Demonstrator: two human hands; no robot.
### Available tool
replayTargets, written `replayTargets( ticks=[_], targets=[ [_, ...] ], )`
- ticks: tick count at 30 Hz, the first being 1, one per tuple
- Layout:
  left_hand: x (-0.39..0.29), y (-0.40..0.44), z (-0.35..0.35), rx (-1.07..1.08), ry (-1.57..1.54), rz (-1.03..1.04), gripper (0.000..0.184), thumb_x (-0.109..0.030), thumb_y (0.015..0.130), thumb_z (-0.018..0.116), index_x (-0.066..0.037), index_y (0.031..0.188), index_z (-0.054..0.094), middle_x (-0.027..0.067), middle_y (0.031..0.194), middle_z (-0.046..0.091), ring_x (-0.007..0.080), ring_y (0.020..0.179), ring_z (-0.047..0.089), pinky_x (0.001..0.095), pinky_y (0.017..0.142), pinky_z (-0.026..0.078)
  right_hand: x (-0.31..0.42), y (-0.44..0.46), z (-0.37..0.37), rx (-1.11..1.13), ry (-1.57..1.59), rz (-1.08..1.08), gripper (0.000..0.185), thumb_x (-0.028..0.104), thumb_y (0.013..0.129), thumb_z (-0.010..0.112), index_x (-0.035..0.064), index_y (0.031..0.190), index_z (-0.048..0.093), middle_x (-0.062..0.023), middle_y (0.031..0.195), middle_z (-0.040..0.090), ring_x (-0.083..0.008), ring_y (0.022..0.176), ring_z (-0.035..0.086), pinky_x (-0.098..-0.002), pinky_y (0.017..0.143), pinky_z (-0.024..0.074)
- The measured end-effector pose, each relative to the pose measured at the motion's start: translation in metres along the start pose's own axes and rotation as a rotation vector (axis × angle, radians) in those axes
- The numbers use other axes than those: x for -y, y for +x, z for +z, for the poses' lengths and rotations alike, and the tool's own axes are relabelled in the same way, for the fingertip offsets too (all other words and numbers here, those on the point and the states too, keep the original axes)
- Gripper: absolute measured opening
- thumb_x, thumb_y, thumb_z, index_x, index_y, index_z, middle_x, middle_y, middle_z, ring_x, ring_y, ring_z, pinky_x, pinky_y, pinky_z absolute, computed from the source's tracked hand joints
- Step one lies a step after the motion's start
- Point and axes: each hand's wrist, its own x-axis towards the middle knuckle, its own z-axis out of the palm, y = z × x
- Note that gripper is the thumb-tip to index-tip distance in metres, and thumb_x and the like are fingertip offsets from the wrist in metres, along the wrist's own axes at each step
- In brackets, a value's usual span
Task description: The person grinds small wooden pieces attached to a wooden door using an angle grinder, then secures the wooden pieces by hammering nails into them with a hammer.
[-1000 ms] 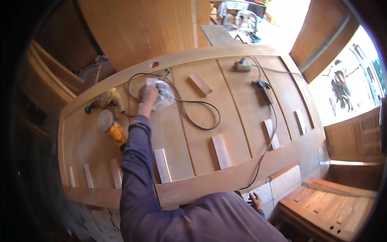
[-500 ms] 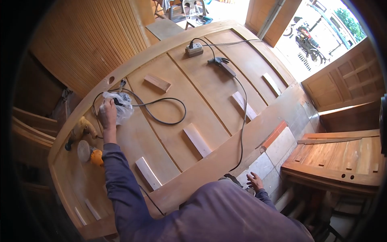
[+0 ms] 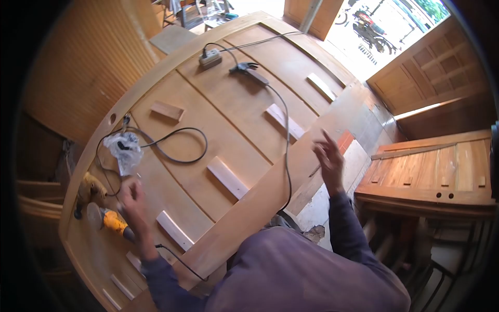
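Observation:
A large wooden door panel [image 3: 234, 125] lies flat in front of me. Over its left part is my left hand [image 3: 135, 205], blurred, its fingers bent, just below a clear plastic bag [image 3: 125, 151] with something black inside. Left of that hand lie an orange sander [image 3: 112, 221] and a yellowish power tool [image 3: 91, 190]. My right hand [image 3: 329, 156] is raised above the panel's near edge with its fingers apart and nothing in it. A black cable [image 3: 200, 151] loops beside the bag.
Several wood blocks, one [image 3: 227, 178] near the middle, rest on the panel. A power strip [image 3: 210, 59] and a dark clamp-like object [image 3: 247, 70] with a cable are at the far side. Another wooden door [image 3: 426, 171] lies at right; motorcycles stand outside.
My left hand has let go of the plastic bag and moved back toward me. My right hand has risen from low beside my body to above the panel's edge. The view has shifted right.

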Motion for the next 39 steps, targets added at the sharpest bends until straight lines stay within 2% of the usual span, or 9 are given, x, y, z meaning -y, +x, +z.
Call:
replayTargets(
  ticks=[3, 5, 8, 13, 20, 22, 30, 36, 39],
  targets=[
    [-0.043, -0.073, 0.027, 0.240, -0.214, -0.233, 0.014, -0.017, 0.105, 0.066, -0.003, 0.107, 0.070, 0.0078, 0.084, 0.072, 0.0176, 0.071, 0.070, 0.0355, 0.067, 0.056, 0.018, 0.078, 0.061, 0.117, -0.159, -0.187, 0.052, 0.016, 0.093, 0.083, 0.0072, 0.141, 0.067, -0.0084, 0.119, 0.076, -0.0161, 0.092, 0.074, -0.0313, 0.084, 0.0587],
    [-0.070, -0.112, 0.048, 0.319, -0.364, -0.330, 0.011, -0.014, 0.104, 0.067, -0.004, 0.108, 0.070, 0.0111, 0.088, 0.073, 0.0223, 0.075, 0.072, 0.0372, 0.069, 0.058, 0.004, 0.131, 0.102, 0.143, -0.204, -0.305, 0.056, 0.027, 0.092, 0.083, 0.0081, 0.142, 0.064, -0.0125, 0.114, 0.074, -0.0261, 0.099, 0.073, -0.0374, 0.083, 0.0594],
    [-0.101, -0.147, 0.078, 0.128, -0.052, -0.011, 0.010, -0.010, 0.101, 0.070, -0.005, 0.109, 0.070, 0.0149, 0.096, 0.075, 0.0297, 0.082, 0.075, 0.0407, 0.071, 0.059, -0.034, 0.206, 0.153, 0.128, -0.514, -0.454, 0.058, 0.041, 0.096, 0.075, 0.0101, 0.143, 0.061, -0.0192, 0.128, 0.068, -0.0382, 0.119, 0.066, -0.0471, 0.099, 0.0539],
    [-0.138, -0.141, 0.104, 0.007, 0.074, -0.032, 0.012, -0.007, 0.099, 0.071, -0.006, 0.110, 0.071, 0.0166, 0.100, 0.075, 0.0355, 0.086, 0.075, 0.0435, 0.073, 0.060, -0.078, 0.288, 0.202, 0.520, -0.869, -0.268, 0.062, 0.051, 0.092, 0.074, 0.0124, 0.139, 0.063, -0.0242, 0.129, 0.068, -0.0402, 0.122, 0.065, -0.0481, 0.103, 0.0529],
    [-0.190, -0.085, 0.171, -0.034, -0.013, 0.062, 0.012, -0.011, 0.099, 0.071, -0.007, 0.110, 0.071, 0.0127, 0.100, 0.074, 0.0342, 0.086, 0.074, 0.0419, 0.072, 0.059, -0.067, 0.334, 0.211, 0.760, -0.591, -0.139, 0.046, 0.038, 0.093, 0.067, 0.0111, 0.129, 0.073, -0.0198, 0.115, 0.076, -0.0354, 0.109, 0.072, -0.0448, 0.097, 0.0542],
    [-0.197, -0.067, 0.195, 0.014, 0.103, 0.099, 0.009, -0.014, 0.101, 0.068, -0.007, 0.108, 0.067, 0.0127, 0.097, 0.073, 0.0327, 0.086, 0.074, 0.0417, 0.072, 0.060, -0.054, 0.340, 0.207, 0.759, -0.385, 0.095, 0.045, 0.037, 0.092, 0.066, 0.0096, 0.126, 0.076, -0.0212, 0.111, 0.078, -0.0363, 0.102, 0.073, -0.0431, 0.092, 0.0549],
    [-0.199, -0.008, 0.249, 0.090, 0.240, 0.270, 0.004, -0.010, 0.101, 0.061, -0.008, 0.098, 0.060, 0.0119, 0.092, 0.069, 0.0302, 0.084, 0.073, 0.0414, 0.070, 0.062, -0.059, 0.331, 0.129, 0.364, -0.230, -0.211, 0.060, 0.036, 0.087, 0.074, 0.0055, 0.139, 0.067, -0.0248, 0.115, 0.076, -0.0335, 0.107, 0.075, -0.0412, 0.092, 0.0567],
    [-0.200, 0.049, 0.301, 0.049, 0.159, 0.289, 0.006, -0.005, 0.097, 0.059, -0.006, 0.095, 0.065, 0.0157, 0.095, 0.072, 0.0337, 0.088, 0.075, 0.0431, 0.072, 0.062, -0.013, 0.232, 0.025, 0.372, 0.374, 0.144, 0.052, 0.018, 0.097, 0.074, -0.0051, 0.143, 0.061, -0.0018, 0.102, 0.066, -0.0030, 0.074, 0.052, -0.0206, 0.064, 0.0453],
    [-0.195, 0.061, 0.312, 0.089, 0.152, 0.334, 0.007, -0.005, 0.096, 0.060, -0.006, 0.094, 0.066, 0.0168, 0.095, 0.072, 0.0348, 0.088, 0.075, 0.0451, 0.073, 0.062, -0.022, 0.203, 0.010, 0.144, -0.127, -0.193, 0.051, 0.022, 0.098, 0.075, 0.0045, 0.144, 0.062, -0.0108, 0.117, 0.073, -0.0190, 0.098, 0.071, -0.0333, 0.081, 0.0580]
  ],
)
